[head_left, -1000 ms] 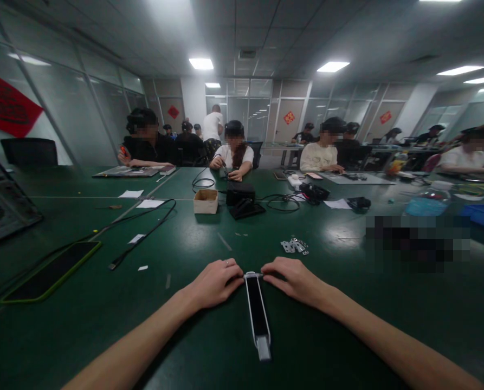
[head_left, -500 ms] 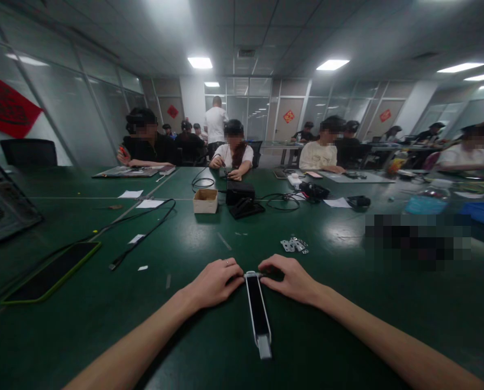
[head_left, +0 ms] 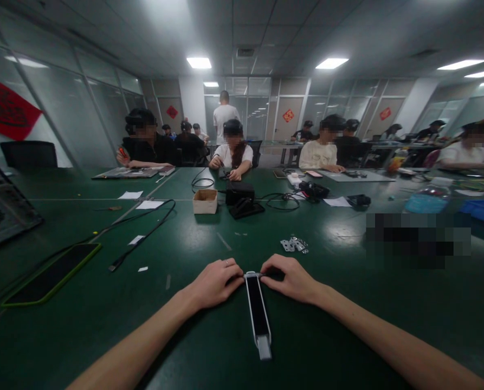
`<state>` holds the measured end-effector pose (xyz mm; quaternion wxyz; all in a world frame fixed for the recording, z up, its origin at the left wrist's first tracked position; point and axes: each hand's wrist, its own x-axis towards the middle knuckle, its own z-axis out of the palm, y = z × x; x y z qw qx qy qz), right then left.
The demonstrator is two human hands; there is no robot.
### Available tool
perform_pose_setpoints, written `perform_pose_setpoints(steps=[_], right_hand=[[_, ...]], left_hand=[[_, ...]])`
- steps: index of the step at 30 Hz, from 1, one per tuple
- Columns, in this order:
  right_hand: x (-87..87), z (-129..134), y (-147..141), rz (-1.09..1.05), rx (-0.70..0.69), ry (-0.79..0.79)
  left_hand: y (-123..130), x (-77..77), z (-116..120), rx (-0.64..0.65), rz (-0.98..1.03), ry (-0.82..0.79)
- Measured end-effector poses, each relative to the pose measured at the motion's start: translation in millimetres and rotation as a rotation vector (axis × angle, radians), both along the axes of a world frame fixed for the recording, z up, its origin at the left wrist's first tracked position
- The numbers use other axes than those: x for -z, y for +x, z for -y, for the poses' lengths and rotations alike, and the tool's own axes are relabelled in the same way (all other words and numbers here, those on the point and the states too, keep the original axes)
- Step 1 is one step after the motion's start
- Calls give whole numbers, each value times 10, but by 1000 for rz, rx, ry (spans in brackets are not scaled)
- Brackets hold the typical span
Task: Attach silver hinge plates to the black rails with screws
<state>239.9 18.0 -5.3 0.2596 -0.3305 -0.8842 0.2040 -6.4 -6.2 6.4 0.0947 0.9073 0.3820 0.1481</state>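
A long, narrow white-framed piece with a black face [head_left: 258, 307] lies on the green table, pointing away from me. A pale grey tab sticks out of its near end. At the far end, my left hand [head_left: 219, 283] pinches the left side of its small crosspiece between thumb and fingers. Opposite it, my right hand [head_left: 288, 277] is closed in a pinch at the right side of the same crosspiece. The exact spots under the fingertips are too small to make out. Beyond my right hand lies a small pile of metal plates and rings [head_left: 294, 245].
A phone with a green edge [head_left: 52, 273] and a black cable [head_left: 144, 238] lie to the left. Ahead stand a small cardboard box [head_left: 205, 201] and a black device [head_left: 240, 195]. A blue tray [head_left: 483, 211] is at far right. Several people sit across the table.
My right fingertips have shifted very slightly at the crosspiece. My left hand and the white-framed piece stay in place. In the background, a standing person has moved a little to the right.
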Motion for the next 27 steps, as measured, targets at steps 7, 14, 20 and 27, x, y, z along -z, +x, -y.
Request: perform_pose_setpoints(steps=[7,14,20,27], right_hand=[[-3,-6,7,-15,1,-37],[-42,9,-14,-11,-21,-28],[-4,-2,4,-18,-5,-12],[-23,8,-19,-9,-12,-20]], left_hand=[[9,-33,14,-10,-10,-2],[12,-29,8,-7,-13,4],[18,-35,9,-4,-10,5],[14,-33,15,-15,-15,-2]])
